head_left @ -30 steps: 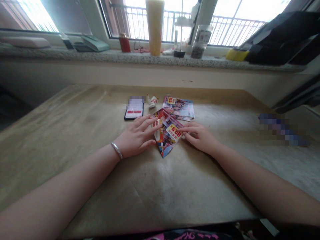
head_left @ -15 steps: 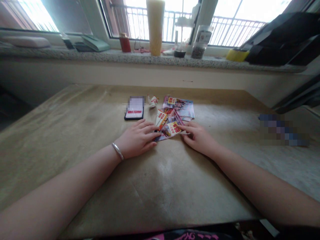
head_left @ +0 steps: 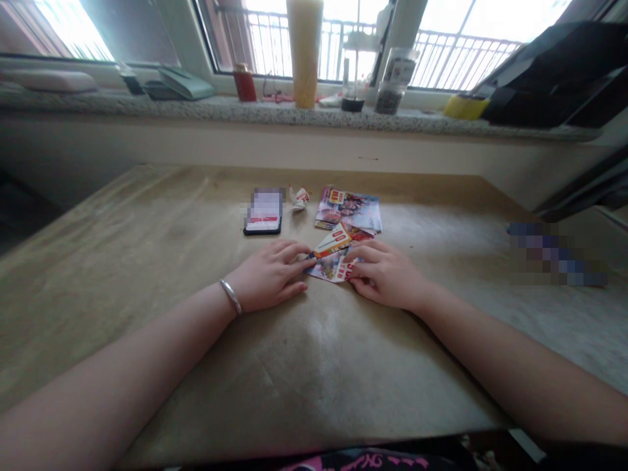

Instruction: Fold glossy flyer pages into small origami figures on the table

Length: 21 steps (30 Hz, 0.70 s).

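Observation:
Between my hands lies a colourful printed paper leaflet (head_left: 328,269), partly folded, with an orange-and-white flap turned over its upper side. My left hand (head_left: 275,271), with a silver bangle at the wrist, holds the leaflet's left corner down under its fingertips. The thumb of that hand rests a little apart on the table. My right hand (head_left: 385,271) has its fingers bent over the leaflet's right side, thumb close to the lower edge. They hide part of the yellow-and-red price print. Just beyond is a stack of similar leaflets (head_left: 356,208).
A phone (head_left: 263,212) with a lit screen lies behind my left hand, beside a crumpled paper piece (head_left: 298,198). Far right on the table (head_left: 314,366) is a blurred bluish item (head_left: 554,255). A tall yellow tumbler (head_left: 307,59) and a red bottle (head_left: 244,84) stand on the windowsill.
The leaflet's folded flap has swung rightward, and my right hand has moved slightly left, further over the paper. More of the stack behind shows. My left hand stays nearly still.

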Tool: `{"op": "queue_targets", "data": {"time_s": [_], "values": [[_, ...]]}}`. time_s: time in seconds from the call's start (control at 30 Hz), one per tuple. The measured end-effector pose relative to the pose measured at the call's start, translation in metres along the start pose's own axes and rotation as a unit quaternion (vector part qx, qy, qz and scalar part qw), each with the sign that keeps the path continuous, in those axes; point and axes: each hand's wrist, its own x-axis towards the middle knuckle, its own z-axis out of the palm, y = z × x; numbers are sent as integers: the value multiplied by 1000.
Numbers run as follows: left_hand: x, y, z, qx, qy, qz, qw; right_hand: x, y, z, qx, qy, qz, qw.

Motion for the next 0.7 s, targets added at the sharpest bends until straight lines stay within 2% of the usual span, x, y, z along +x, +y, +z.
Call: {"op": "queue_targets", "data": {"time_s": [0.1,0.27,0.4,0.7], "values": [[0,2,0,2,-13,15,1000,2,0,2,97,-19,12,995],[0,1,2,-7,-27,33,999,0,3,4,197,-37,97,975],[1,0,2,-20,-30,40,999,0,3,3,217,-25,153,964],[1,-1,-2,-44,-26,54,997,1,3,4,180,-10,299,937]]}}
